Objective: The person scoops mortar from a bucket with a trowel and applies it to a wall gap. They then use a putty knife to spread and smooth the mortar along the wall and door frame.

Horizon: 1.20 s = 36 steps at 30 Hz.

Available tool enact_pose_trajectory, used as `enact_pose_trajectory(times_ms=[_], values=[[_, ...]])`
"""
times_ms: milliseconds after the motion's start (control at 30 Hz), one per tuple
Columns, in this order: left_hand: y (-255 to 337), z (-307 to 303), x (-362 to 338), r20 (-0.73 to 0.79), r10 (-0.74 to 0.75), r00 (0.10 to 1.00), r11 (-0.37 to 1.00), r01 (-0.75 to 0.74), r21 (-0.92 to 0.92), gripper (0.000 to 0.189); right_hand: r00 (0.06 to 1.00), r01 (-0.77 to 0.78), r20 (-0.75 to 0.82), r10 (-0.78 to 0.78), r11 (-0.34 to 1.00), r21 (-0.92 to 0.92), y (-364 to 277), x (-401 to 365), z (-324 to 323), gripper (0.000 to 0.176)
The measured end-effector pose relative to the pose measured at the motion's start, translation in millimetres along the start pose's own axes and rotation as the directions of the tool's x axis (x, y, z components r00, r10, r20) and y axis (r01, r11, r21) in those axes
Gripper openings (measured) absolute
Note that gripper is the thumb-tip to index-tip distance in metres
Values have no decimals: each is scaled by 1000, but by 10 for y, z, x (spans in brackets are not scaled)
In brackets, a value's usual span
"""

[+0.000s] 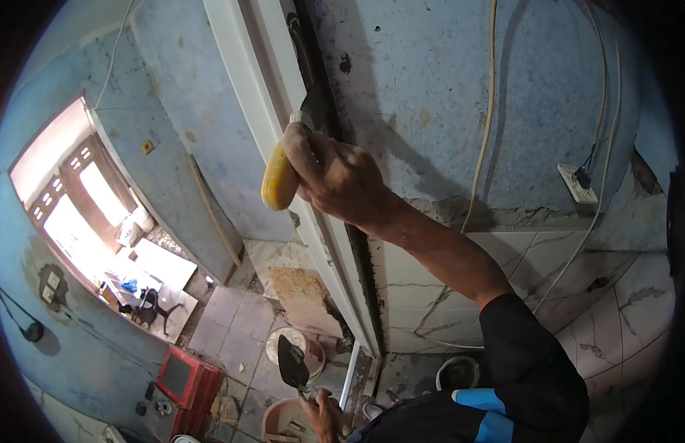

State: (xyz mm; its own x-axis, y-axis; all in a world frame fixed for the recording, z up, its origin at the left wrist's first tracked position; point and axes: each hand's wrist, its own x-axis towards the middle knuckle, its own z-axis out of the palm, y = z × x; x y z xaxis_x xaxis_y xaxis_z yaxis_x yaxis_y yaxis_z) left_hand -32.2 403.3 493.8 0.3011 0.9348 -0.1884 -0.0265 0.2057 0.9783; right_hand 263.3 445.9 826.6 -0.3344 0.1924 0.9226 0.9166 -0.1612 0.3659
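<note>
Landmark: white door frame (239, 66), running from top centre down to the floor.

- Right hand (342, 181): raised, just right of the frame, fingers closed in a full fist around the handle of the yellow tool (278, 177). The handle hangs across the front of the frame. The dark blade points up and lies in the gap (361, 251) between the frame and the wall (416, 81). Judgement: the fist grip and bent wrist keep the blade edge-on so it fits the narrow gap.
- Left hand (322, 415): low, at the foot of the frame, closed on the handle of the trowel (290, 362). The blade points up and is dark, possibly loaded; this cannot be confirmed. Judgement: it is held low to stay near the containers.
- Bucket (272, 347): on the floor just left of the frame foot, right behind the trowel blade. A tub (272, 424) sits below it, beside the left hand.
- Cable (490, 111): hangs down the wall well right of the frame. A socket (577, 183) is further right.
- Red box (183, 380): on the floor, well left of the frame.
</note>
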Motion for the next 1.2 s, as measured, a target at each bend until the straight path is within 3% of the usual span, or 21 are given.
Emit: enact_pose_trajectory(times_ms=[133, 200, 233, 300, 333, 367, 400, 433, 500, 567, 600, 800, 1100, 1200], values=[[143, 28, -79, -17, -43, 999, 999, 42, -33, 66, 996, -47, -72, 60, 985, 163, 32, -3, -58, 53], [59, 4, -36, -11, -41, 999, 999, 41, -23, 66, 969, 13, -241, 49, 968, 249, 33, -55, -105, 44], [30, -8, -28, -6, -39, 999, 999, 39, -7, 67, 970, 11, -237, 51, 968, 251, 87, -81, -200, 44], [19, -10, -40, -7, -23, 1000, 1000, 23, -8, 61, 949, 96, -301, -96, 995, -15, 249, -138, -498, 30], [12, -9, -38, -8, -3, 1000, 1000, 3, -12, 55, 916, -140, -320, 241, 941, 307, 271, -171, -574, 23], [-55, -27, -6, -11, -8, 1000, 1000, 8, -11, 55, 805, -332, -226, 548, 733, 594, 291, -208, -645, 19], [-69, -31, 23, 11, 20, 1000, 999, -21, 28, 60, 727, -469, -66, 683, 566, 678, 328, -251, -735, 21], [-75, -46, 23, 34, 50, 998, 996, -52, 67, 64, 620, -584, 104, 777, 369, 723, 356, -296, -804, 24], [-87, -54, -8, 42, 13, 999, 998, -15, 63, 63, 564, -625, 144, 813, 307, 718, 435, -454, -736, 32], [-27, -31, -29, 57, -14, 998, 998, 10, 65, 63, 503, -662, 320, 803, 119, 740, 493, -645, -645, 35], [2, -18, -36, 65, -28, 998, 999, 26, 35, 62, 446, -677, 335, 830, 68, 733, 483, -681, -599, 38], [133, -3, -98, 94, -19, 995, 999, 14, 47, 62, 427, -714, 363, 828, 63, 697, 423, -693, -579, 33], [137, -15, -160, 8, -58, 998, 996, 57, 64, 66, 394, -732, 398, 828, 21, 681, 262, -624, -463, 31], [137, -23, -162, 8, -23, 1000, 999, 23, 49, 66, 474, -704, 356, 805, 103, 703, 308, -462, -475, 29]])
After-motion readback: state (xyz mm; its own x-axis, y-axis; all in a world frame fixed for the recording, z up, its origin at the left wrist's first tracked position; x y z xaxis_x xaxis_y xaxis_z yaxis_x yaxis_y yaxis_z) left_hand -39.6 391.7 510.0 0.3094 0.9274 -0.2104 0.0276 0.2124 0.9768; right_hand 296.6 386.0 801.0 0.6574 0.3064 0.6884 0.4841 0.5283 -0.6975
